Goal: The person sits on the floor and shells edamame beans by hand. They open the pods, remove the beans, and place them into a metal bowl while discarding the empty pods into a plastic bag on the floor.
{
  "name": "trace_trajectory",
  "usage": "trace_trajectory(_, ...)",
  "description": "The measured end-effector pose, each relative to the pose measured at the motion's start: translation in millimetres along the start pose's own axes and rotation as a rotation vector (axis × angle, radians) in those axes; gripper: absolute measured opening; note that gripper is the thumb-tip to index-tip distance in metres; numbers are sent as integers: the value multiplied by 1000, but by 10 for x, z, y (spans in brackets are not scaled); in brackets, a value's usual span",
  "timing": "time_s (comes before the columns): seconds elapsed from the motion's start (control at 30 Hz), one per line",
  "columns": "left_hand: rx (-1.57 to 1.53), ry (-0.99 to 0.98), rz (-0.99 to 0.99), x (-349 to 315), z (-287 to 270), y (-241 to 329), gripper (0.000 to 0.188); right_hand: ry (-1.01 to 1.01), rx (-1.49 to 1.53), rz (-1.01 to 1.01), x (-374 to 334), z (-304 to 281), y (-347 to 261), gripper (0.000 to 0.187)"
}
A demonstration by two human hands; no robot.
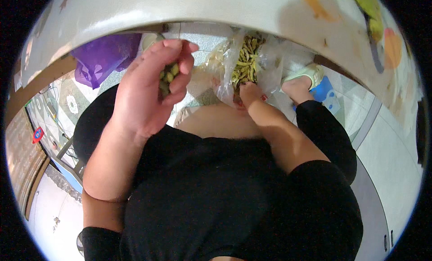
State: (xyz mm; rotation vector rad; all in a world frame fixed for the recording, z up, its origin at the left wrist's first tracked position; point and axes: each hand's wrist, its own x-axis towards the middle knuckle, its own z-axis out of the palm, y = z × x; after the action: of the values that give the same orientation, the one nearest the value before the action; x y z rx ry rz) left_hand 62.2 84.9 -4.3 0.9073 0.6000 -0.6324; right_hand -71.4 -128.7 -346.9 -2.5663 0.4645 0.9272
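My left hand is raised at the left above my lap, its fingers curled around several green pods that show between the palm and the fingertips. Lower down and to the right, a clear plastic bag lies open with a heap of yellow-green pods in it. My right hand reaches down to the near end of that heap. Its fingers point away into the bag and are hidden, so what they hold does not show.
A pale tabletop curves across the far side, above the bag. Beneath its left edge hangs a purple plastic bag. To the right, my foot in a light green slipper rests beside a blue patterned thing on the tiled floor.
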Motion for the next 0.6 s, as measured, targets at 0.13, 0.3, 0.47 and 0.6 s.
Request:
trace_trajectory(0.13, -56, 63, -59, 4, -5, -14, 16, 72, 55, 196, 45, 103, -144, 27)
trace_trajectory(0.3, -67, 77, -47, 12, 2, -41, 15, -25, -21, 197, 115, 117, -212, 27)
trace_trajectory(0.47, 2, -27, -55, 9, 81, -9, 16, -103, -88, 130, 114, -36, -192, 27)
trace_trajectory(0.6, -16, -21, -29, -6, 104, -63, 19, -136, -130, 95, 128, -126, -185, 28)
